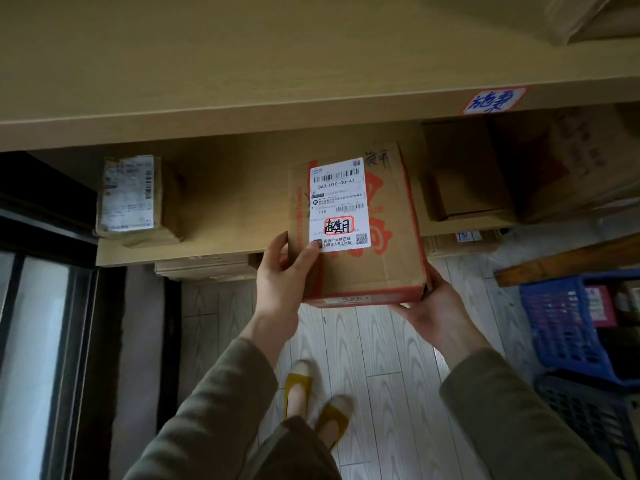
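Observation:
A brown cardboard parcel [391, 237] with red print and a white shipping label [337, 202] is held at the front edge of a wooden shelf [214, 220]. My left hand [280, 282] grips its near left corner, thumb on the label's lower corner. My right hand [436, 306] cups the near right corner from below, fingers hidden under the box. The parcel's far end reaches in over the shelf board.
A taped parcel [135, 199] sits left on the same shelf, brown boxes [485, 174] to the right. An upper shelf [242, 109] overhangs, with a handwritten tag [493, 100]. Blue [568, 323] and dark [595, 417] plastic baskets stand on the floor at right.

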A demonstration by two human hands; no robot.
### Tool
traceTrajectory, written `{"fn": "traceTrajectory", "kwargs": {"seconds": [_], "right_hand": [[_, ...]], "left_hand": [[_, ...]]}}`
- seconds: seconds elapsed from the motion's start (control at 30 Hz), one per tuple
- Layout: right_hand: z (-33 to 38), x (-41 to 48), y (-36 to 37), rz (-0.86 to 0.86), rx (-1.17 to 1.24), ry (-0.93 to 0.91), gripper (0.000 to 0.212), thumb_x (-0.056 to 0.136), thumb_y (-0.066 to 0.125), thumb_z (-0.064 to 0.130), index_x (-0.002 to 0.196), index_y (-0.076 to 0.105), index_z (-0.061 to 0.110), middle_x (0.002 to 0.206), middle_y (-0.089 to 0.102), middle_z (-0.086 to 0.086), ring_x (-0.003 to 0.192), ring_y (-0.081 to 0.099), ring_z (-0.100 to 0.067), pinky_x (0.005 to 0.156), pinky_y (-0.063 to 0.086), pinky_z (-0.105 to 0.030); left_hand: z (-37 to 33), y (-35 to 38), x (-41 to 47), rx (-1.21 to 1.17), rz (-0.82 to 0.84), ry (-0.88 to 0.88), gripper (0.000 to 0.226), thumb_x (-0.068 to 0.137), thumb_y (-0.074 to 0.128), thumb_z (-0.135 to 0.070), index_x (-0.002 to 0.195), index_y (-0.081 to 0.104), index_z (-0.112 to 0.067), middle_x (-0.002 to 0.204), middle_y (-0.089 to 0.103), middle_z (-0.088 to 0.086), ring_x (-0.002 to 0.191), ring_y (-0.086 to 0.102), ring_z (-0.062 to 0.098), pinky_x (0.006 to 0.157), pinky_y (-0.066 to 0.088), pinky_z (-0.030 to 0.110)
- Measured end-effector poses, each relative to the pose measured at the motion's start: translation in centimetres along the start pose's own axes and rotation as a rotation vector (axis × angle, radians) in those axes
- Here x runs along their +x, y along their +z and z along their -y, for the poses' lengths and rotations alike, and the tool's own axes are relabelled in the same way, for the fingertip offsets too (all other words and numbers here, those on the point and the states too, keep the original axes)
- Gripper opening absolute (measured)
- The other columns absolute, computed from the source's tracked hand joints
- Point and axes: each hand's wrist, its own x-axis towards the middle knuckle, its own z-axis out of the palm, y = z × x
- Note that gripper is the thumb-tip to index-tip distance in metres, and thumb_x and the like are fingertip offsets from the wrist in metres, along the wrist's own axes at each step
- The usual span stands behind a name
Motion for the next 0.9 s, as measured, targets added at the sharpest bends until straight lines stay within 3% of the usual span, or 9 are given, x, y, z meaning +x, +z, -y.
{"fn": "traceTrajectory", "kwargs": {"seconds": [0.17,0.3,0.47,0.53,0.6,0.67,0.73,0.83,0.9], "right_hand": [[-0.3,0.4,0.2,-0.02,-0.061,-0.021,0.03,0.099,0.037,0.017,0.095,0.066,0.02,0.079,0.075,0.0,0.092,0.065,-0.024,0.086,0.05,-0.048],[-0.9,0.1,0.0,-0.069,-0.223,-0.151,0.025,0.098,0.041,0.017,0.112,0.062,0.018,0.096,0.073,-0.003,0.095,0.066,-0.022,0.089,0.051,-0.042],[-0.6,-1.5,-2.3,-0.164,-0.333,-0.207,0.028,0.095,0.042,0.008,0.093,0.07,0.01,0.096,0.072,-0.013,0.092,0.065,-0.032,0.088,0.051,-0.045],[-0.5,-2.4,-4.7,-0.217,-0.274,-0.174,0.034,0.095,0.038,0.012,0.087,0.069,-0.001,0.085,0.07,-0.016,0.079,0.062,-0.03,0.077,0.051,-0.039],[-0.4,-3.6,-8.0,-0.268,-0.176,-0.16,0.039,0.094,0.036,0.014,0.07,0.065,0.005,0.061,0.066,-0.006,0.057,0.059,-0.017,0.058,0.044,-0.027],[0.2,-5.1,-11.7,-0.3,-0.056,-0.15,0.041,0.095,0.033,0.016,0.063,0.058,0.011,0.049,0.061,0.001,0.043,0.055,-0.008,0.052,0.041,-0.023],[1.0,-6.7,-15.5,-0.309,-0.002,-0.146,0.044,0.097,0.031,0.019,0.066,0.062,0.012,0.056,0.066,0.0,0.052,0.061,-0.009,0.062,0.047,-0.026],[2.4,-8.8,-22.1,-0.379,0.068,-0.138,0.049,0.096,0.03,0.03,0.084,0.074,0.011,0.091,0.074,-0.008,0.089,0.068,-0.021,0.089,0.051,-0.037],[3.4,-10.0,-27.4,-0.412,0.152,-0.164,0.053,0.097,0.029,0.033,0.081,0.078,0.018,0.092,0.074,-0.006,0.094,0.068,-0.023,0.094,0.049,-0.039]], "left_hand": [[0.1,-0.4,0.3,-0.003,0.013,0.006,0.034,0.087,0.062,-0.016,0.119,0.052,-0.021,0.097,0.061,-0.004,0.093,0.062,0.016,0.085,0.054,0.04],[0.3,-0.5,0.4,0.047,0.029,0.025,0.035,0.087,0.063,-0.017,0.119,0.052,-0.022,0.099,0.062,-0.003,0.094,0.062,0.016,0.081,0.055,0.038],[0.3,1.1,-0.4,0.219,0.137,0.02,0.032,0.085,0.065,-0.021,0.116,0.055,-0.016,0.107,0.065,0.002,0.098,0.064,0.019,0.075,0.054,0.027],[0.8,3.1,-1.7,0.335,0.212,0.048,0.034,0.086,0.064,-0.023,0.117,0.058,-0.012,0.106,0.066,0.002,0.097,0.064,0.018,0.071,0.051,0.022],[1.7,5.7,-3.3,0.42,0.278,0.079,0.033,0.086,0.065,-0.021,0.117,0.06,-0.012,0.103,0.067,-0.001,0.094,0.063,0.015,0.07,0.049,0.019],[2.9,8.7,-4.9,0.473,0.354,0.084,0.034,0.084,0.066,-0.019,0.118,0.061,-0.013,0.105,0.068,-0.001,0.098,0.064,0.016,0.079,0.051,0.025],[4.5,12.2,-6.8,0.522,0.439,0.067,0.039,0.081,0.07,-0.023,0.119,0.061,-0.016,0.11,0.068,0.0,0.103,0.064,0.019,0.089,0.051,0.034],[7.9,18.4,-10.4,0.584,0.507,0.073,0.04,0.081,0.07,-0.024,0.119,0.06,-0.015,0.112,0.067,0.0,0.104,0.062,0.018,0.085,0.051,0.03],[11.0,22.6,-13.1,0.623,0.528,0.073,0.042,0.081,0.069,-0.026,0.121,0.059,-0.017,0.113,0.065,0.0,0.105,0.061,0.018,0.088,0.051,0.033]]}}
